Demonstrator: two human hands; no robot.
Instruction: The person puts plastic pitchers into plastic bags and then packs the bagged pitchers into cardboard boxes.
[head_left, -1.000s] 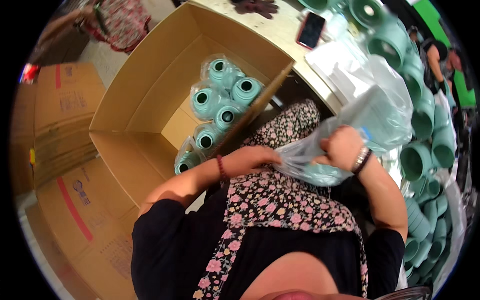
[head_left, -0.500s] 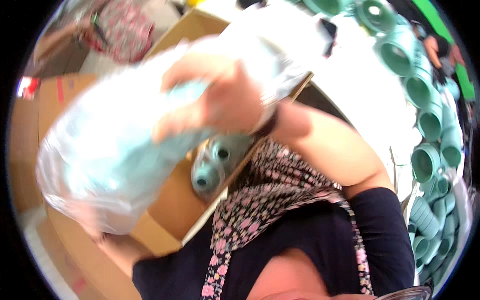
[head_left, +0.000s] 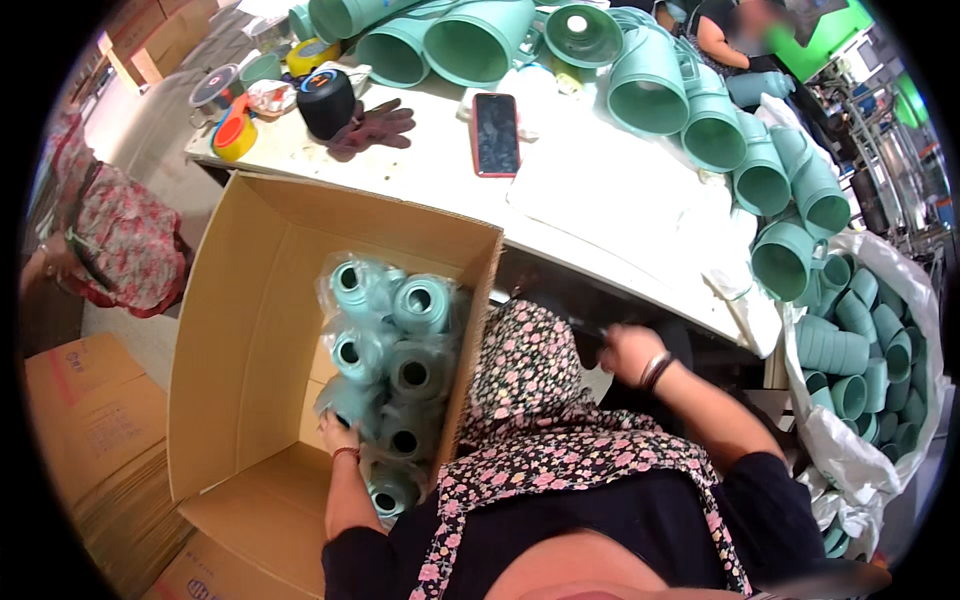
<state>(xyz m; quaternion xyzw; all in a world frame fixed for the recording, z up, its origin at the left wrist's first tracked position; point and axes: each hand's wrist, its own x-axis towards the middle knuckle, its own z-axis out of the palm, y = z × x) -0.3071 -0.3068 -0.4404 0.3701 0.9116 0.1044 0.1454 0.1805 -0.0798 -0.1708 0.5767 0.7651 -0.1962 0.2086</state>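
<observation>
The big clear bag of teal pieces that filled the left of the frame half a second ago is out of the person's hands; the view now opens onto the cardboard box (head_left: 250, 330) left of centre. Inside it, along its right wall, lie the bagged teal cups (head_left: 390, 370), stacked in plastic with their round ends facing up.

The left hand (head_left: 338, 435) is down in the box at lower centre-left, fingers curled against the lowest bundles and touching the plastic; whether it grips or only presses cannot be told. The right hand (head_left: 628, 352), which a moment ago was raised high holding the bag, now sits right of centre under the edge of the worktop (head_left: 600, 190), loosely curled with nothing visible in it; a dark band circles its wrist.

On the worktop in the upper frame lie a phone (head_left: 495, 133), a dark glove (head_left: 370, 127), rolls of tape (head_left: 235, 135) and rows of loose teal cups (head_left: 760, 180). A white sack (head_left: 870, 350) at right holds more cups. Flat cartons (head_left: 80, 430) are stacked at lower left.
</observation>
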